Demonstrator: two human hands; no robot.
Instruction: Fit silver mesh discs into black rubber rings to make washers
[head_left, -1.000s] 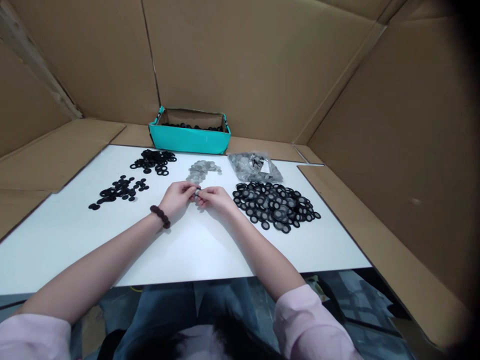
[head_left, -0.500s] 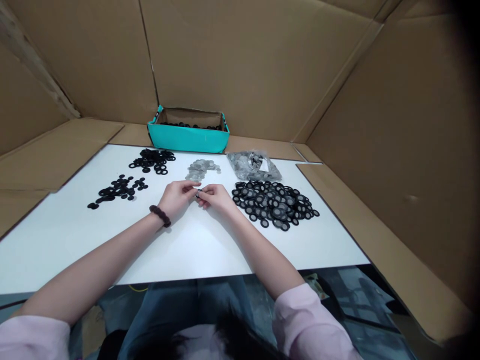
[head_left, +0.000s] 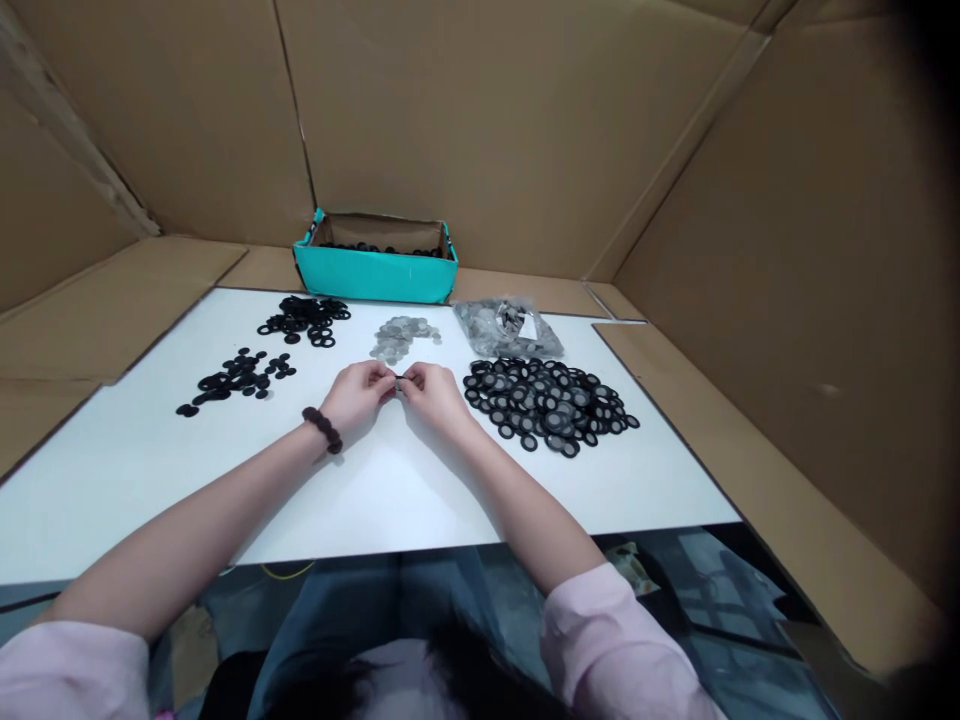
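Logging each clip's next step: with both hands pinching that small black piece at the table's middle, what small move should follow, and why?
Probably the right hand carries the small black ring to the pile of black rings with grey centres. Both it and the left hand pinch it together above the white table, and that pile lies just right of them.
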